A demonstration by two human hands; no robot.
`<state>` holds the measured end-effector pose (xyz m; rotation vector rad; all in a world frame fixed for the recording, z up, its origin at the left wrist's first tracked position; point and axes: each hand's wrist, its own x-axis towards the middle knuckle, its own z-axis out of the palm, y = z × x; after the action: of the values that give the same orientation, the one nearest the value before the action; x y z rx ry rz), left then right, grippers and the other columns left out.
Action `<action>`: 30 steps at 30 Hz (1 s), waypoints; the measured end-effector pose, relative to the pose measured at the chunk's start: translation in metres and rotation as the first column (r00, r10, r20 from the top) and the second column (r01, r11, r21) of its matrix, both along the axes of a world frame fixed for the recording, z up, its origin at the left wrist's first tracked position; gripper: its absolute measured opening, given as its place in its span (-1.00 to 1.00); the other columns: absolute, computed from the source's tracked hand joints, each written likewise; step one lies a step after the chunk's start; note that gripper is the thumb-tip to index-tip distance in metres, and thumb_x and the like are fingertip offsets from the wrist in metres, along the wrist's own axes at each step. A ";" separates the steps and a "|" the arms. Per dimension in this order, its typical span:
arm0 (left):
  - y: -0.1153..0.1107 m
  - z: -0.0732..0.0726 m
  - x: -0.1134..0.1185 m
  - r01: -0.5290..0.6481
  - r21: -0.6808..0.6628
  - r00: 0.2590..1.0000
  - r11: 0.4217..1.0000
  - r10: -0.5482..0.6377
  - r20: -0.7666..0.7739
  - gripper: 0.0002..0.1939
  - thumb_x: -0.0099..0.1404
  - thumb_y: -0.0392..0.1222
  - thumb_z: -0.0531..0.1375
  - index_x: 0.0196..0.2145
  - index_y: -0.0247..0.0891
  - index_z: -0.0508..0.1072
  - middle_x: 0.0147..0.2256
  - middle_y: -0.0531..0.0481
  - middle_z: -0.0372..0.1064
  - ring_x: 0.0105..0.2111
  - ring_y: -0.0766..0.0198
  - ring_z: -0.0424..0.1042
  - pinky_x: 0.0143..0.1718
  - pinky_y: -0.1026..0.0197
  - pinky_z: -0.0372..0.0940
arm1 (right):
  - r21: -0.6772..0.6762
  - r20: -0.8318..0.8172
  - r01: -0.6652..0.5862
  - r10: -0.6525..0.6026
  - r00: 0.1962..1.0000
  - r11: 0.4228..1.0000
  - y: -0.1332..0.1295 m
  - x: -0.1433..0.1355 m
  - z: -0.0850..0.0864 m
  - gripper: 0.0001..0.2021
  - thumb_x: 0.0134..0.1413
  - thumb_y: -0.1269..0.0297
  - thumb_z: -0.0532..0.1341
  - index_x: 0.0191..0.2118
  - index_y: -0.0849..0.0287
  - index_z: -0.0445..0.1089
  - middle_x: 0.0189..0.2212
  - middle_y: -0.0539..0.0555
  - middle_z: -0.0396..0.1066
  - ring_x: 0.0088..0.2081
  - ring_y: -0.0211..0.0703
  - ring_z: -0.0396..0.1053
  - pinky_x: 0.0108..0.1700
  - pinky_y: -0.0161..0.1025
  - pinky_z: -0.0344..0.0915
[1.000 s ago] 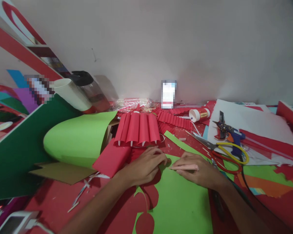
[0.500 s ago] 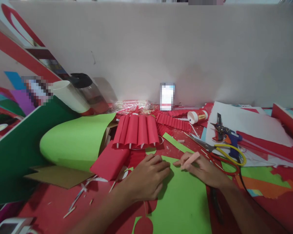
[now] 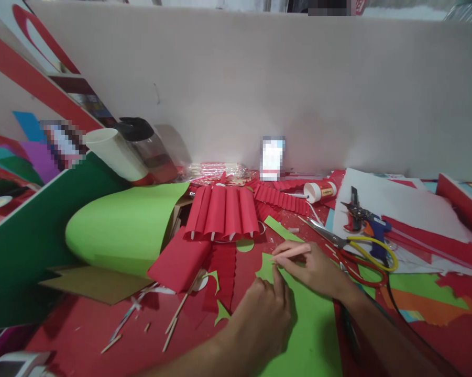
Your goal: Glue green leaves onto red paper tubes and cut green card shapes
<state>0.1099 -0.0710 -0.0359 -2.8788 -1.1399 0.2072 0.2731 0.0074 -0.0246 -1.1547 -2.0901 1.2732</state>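
Note:
My right hand (image 3: 318,267) grips a pale pink pen (image 3: 293,252), its tip low over the top left part of a light green paper sheet (image 3: 314,335). That corner of the sheet has a curved cut edge. My left hand (image 3: 265,314) lies on the sheet just below, holding nothing I can see; the index finger stretches up to near the pen tip and the other fingers are bent. Above my hands are a light green strip (image 3: 283,228), a small green half-round piece (image 3: 245,245) and a red pleated paper lantern piece (image 3: 222,212).
Scissors (image 3: 371,254) with yellow and red handles and a blue glue gun (image 3: 373,222) lie right. A white bottle (image 3: 319,191) and lit phone (image 3: 272,159) are at the back. Rolled green paper (image 3: 118,225), a red box (image 3: 180,259) and wooden sticks (image 3: 180,309) are left.
My left hand has moved down and slightly right, with its index finger now extended. My right hand has shifted left, bringing the pen tip to the sheet's upper left corner.

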 end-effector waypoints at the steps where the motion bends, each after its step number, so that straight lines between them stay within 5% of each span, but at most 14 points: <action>1: -0.002 -0.001 0.004 -0.009 0.007 1.000 1.000 0.009 -0.017 -0.46 0.33 -0.12 0.07 0.12 -0.63 0.39 0.03 -0.69 0.38 -0.49 0.04 0.43 -0.57 0.06 0.16 | 0.003 0.009 -0.020 0.020 1.000 1.000 0.002 -0.002 -0.001 -0.80 0.31 0.26 0.19 -0.23 0.13 0.57 -0.16 0.07 0.57 -0.19 -0.12 0.51 -0.18 -0.29 0.42; 6: -0.006 -0.004 0.018 -0.025 0.031 0.997 0.999 0.027 -0.067 -0.54 0.36 -0.13 0.04 0.04 -0.45 0.53 -0.02 -0.58 0.45 -0.44 -0.02 0.43 -0.63 0.09 0.07 | 0.007 0.072 -0.065 0.065 0.995 0.998 0.006 -0.004 -0.006 -0.90 0.23 0.32 0.25 -0.23 0.12 0.54 -0.33 -0.03 0.57 -0.32 -0.20 0.49 -0.34 -0.35 0.33; 13: -0.014 -0.014 0.026 -0.072 0.224 0.992 0.972 0.094 -0.089 -0.52 0.40 -0.04 0.09 0.05 -0.50 0.52 -0.43 -0.28 0.46 -0.49 0.04 0.39 -0.62 0.14 0.08 | 0.035 0.064 -0.084 0.082 0.995 0.996 0.003 -0.007 -0.006 -0.89 0.17 0.39 0.28 -0.29 0.10 0.59 -0.32 -0.07 0.60 -0.30 -0.22 0.51 -0.30 -0.37 0.31; 30: -0.009 -0.007 0.019 -0.031 0.226 0.995 0.974 0.051 -0.083 -0.49 0.40 -0.01 0.07 0.05 -0.50 0.52 -0.43 -0.29 0.46 -0.52 0.06 0.38 -0.63 0.12 0.08 | 0.089 0.069 -0.061 0.055 0.996 0.994 0.002 -0.007 -0.012 -0.83 0.17 0.41 0.26 -0.26 0.07 0.63 -0.27 -0.05 0.62 -0.25 -0.19 0.52 -0.24 -0.36 0.35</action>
<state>0.1292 -0.0802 -0.0434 -2.6243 -1.1287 0.1906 0.2663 0.0090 -0.0366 -1.1194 -2.2204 1.1671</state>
